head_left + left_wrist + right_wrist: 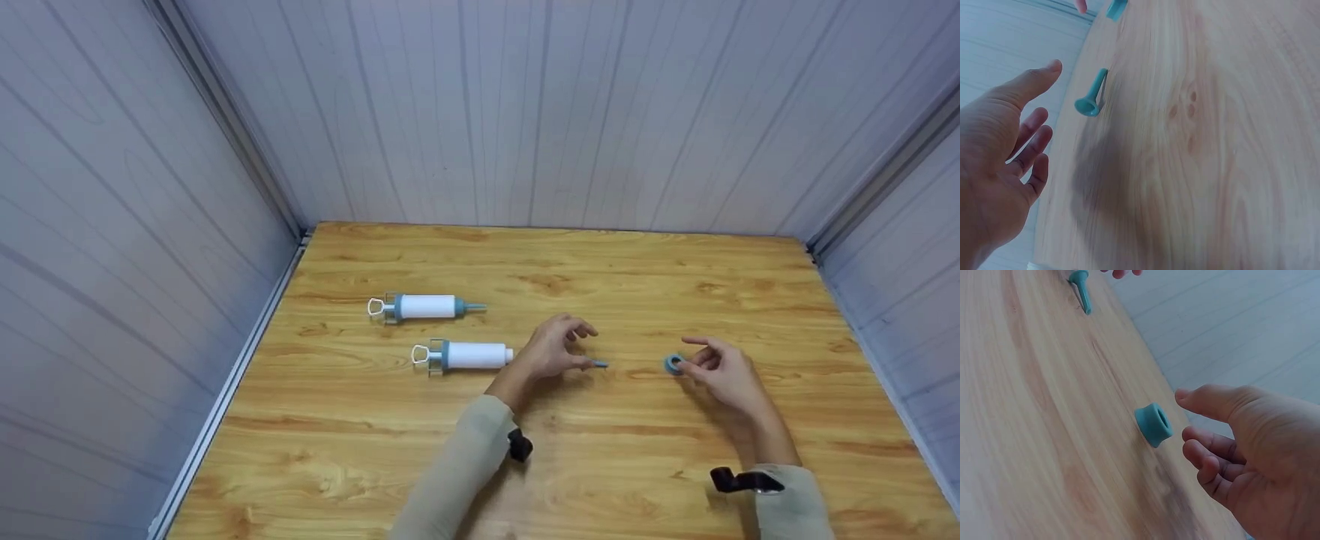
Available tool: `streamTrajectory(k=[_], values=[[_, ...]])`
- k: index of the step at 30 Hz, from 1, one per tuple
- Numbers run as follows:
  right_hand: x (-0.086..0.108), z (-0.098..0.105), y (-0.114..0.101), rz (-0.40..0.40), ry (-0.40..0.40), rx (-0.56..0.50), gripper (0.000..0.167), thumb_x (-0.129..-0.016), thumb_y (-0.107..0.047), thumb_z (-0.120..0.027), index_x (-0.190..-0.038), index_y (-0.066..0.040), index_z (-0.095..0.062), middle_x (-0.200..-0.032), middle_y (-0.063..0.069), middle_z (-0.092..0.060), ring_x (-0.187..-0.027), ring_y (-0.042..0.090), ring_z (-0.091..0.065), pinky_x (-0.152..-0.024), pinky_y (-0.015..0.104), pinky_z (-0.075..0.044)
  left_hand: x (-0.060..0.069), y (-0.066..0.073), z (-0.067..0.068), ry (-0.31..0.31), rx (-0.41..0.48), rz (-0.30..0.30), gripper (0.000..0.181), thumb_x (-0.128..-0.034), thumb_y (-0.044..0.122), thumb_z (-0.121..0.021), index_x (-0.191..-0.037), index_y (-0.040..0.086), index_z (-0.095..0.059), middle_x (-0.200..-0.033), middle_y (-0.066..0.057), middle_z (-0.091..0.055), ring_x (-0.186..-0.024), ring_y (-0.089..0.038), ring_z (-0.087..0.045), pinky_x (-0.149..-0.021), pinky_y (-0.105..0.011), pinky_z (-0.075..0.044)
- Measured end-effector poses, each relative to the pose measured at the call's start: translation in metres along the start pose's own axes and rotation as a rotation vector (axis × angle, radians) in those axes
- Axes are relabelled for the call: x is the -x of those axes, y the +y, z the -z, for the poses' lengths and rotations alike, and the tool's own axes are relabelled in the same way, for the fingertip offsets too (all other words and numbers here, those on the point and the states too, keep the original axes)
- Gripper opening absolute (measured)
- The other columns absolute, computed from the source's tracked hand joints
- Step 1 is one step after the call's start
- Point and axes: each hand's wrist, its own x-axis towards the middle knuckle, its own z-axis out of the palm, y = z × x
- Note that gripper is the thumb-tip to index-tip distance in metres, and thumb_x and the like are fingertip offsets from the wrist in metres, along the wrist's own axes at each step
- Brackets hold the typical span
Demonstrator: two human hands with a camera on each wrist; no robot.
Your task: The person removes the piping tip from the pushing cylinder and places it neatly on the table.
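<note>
the left hand (555, 349) is released, its thumb stretched out and its other fingers loosely bent. it grasps nothing, and in the left wrist view a gap shows between it and the small teal nozzle (1095, 89), which lies on the bench (637, 465). the nozzle has a flared, funnel-like end nearest this hand and a thin stem that points toward the right hand (724, 371).

the right hand is also released, fingers slightly curled and thumb held away from them. just beside it, the teal ring (1150, 426) sits on the bench with its round hole facing up; the right wrist view shows the two apart. nozzle and ring lie well apart from each other.

to the left of the left hand, two syringe-like tools lie side by side. the upper syringe (427, 306) has a white barrel, a looped white handle at its left end and a teal tip at its right. the lower syringe (478, 355) has a similar handle, but its right end shows a bare white neck close to the left wrist. both arms wear pale sleeves (457, 457), and pale panelled walls (487, 112) stand around the bench.
</note>
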Motion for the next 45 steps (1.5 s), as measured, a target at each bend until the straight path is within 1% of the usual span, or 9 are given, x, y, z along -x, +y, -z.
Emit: streamTrajectory(k=[5,9,14,20,25,32,37,40,45], values=[[-0.001,0.0,-0.007,-0.002,0.012,0.017,0.052,-0.106,-0.018,-0.08,-0.151,0.003,-0.065,-0.106,0.013,-0.074,-0.082,0.002,-0.065,-0.068,0.023,-0.056,0.0,-0.004,0.009,0.012,0.007,-0.008,0.045,-0.0987,0.02,-0.089,-0.141,0.012,-0.075,-0.139,-0.009,-0.072,-0.13,-0.028,-0.07,-0.109,-0.036,-0.059],[-0.001,0.001,-0.016,0.009,0.024,0.025,0.052,-0.106,-0.019,-0.081,-0.151,0.001,-0.066,-0.108,0.015,-0.074,-0.085,0.002,-0.064,-0.072,0.022,-0.055,-0.001,-0.008,0.023,0.027,0.001,-0.027,0.044,-0.1004,0.017,-0.087,-0.142,0.009,-0.074,-0.14,-0.012,-0.073,-0.132,-0.031,-0.07,-0.112,-0.043,-0.059],[-0.003,-0.001,-0.028,0.06,0.022,0.025,0.05,-0.105,-0.015,-0.081,-0.149,0.002,-0.067,-0.107,0.014,-0.075,-0.085,-0.001,-0.063,-0.076,0.019,-0.055,-0.001,-0.012,0.044,0.047,0.001,-0.043,0.044,-0.1012,0.016,-0.086,-0.142,0.008,-0.073,-0.143,-0.015,-0.073,-0.134,-0.036,-0.068,-0.115,-0.048,-0.057],[-0.004,-0.005,-0.041,0.125,0.021,0.002,0.046,-0.104,-0.013,-0.082,-0.146,0.001,-0.071,-0.106,0.015,-0.075,-0.086,-0.003,-0.064,-0.075,0.019,-0.055,0.003,-0.02,0.065,0.074,-0.005,-0.014,0.043,-0.1019,0.016,-0.085,-0.142,0.006,-0.073,-0.143,-0.018,-0.072,-0.135,-0.038,-0.067,-0.115,-0.052,-0.056],[-0.004,-0.01,-0.049,0.17,0.043,-0.004,0.042,-0.102,-0.01,-0.083,-0.142,-0.001,-0.074,-0.103,0.014,-0.076,-0.085,-0.004,-0.064,-0.076,0.017,-0.055,0.006,-0.027,0.077,0.093,-0.012,-0.015,0.042,-0.1011,0.013,-0.085,-0.141,0.005,-0.074,-0.142,-0.02,-0.072,-0.133,-0.039,-0.067,-0.115,-0.055,-0.056],[-0.006,-0.016,-0.061,0.217,0.045,-0.013,0.039,-0.101,-0.011,-0.084,-0.139,-0.004,-0.077,-0.103,0.011,-0.077,-0.086,-0.004,-0.064,-0.076,0.017,-0.055,0.009,-0.032,0.092,0.086,-0.021,-0.033,0.043,-0.1007,0.012,-0.085,-0.141,0.005,-0.073,-0.144,-0.024,-0.072,-0.135,-0.048,-0.066,-0.116,-0.058,-0.054],[-0.009,-0.028,-0.071,0.28,0.049,-0.023,0.035,-0.1,-0.009,-0.085,-0.135,-0.006,-0.079,-0.099,0.008,-0.077,-0.086,-0.003,-0.064,-0.074,0.017,-0.055,0.013,-0.039,0.106,0.097,-0.031,0.002,0.044,-0.1006,0.013,-0.085,-0.142,0.006,-0.072,-0.143,-0.022,-0.072,-0.136,-0.044,-0.065,-0.116,-0.057,-0.054],[-0.011,-0.035,-0.078,0.322,0.051,-0.011,0.034,-0.099,-0.008,-0.085,-0.133,-0.007,-0.08,-0.097,0.006,-0.077,-0.086,-0.003,-0.065,-0.074,0.018,-0.055,0.018,-0.044,0.114,0.115,-0.066,0.024,0.042,-0.1008,0.015,-0.086,-0.141,0.009,-0.074,-0.142,-0.019,-0.072,-0.135,-0.04,-0.065,-0.116,-0.056,-0.055],[-0.012,-0.044,-0.09,0.396,0.067,0.021,0.034,-0.097,-0.004,-0.086,-0.131,-0.007,-0.08,-0.097,0.002,-0.078,-0.086,-0.003,-0.065,-0.075,0.021,-0.055,0.024,-0.053,0.126,0.127,-0.109,0.034,0.04,-0.1014,0.017,-0.085,-0.14,0.011,-0.075,-0.143,-0.02,-0.073,-0.134,-0.04,-0.065,-0.114,-0.057,-0.055]])
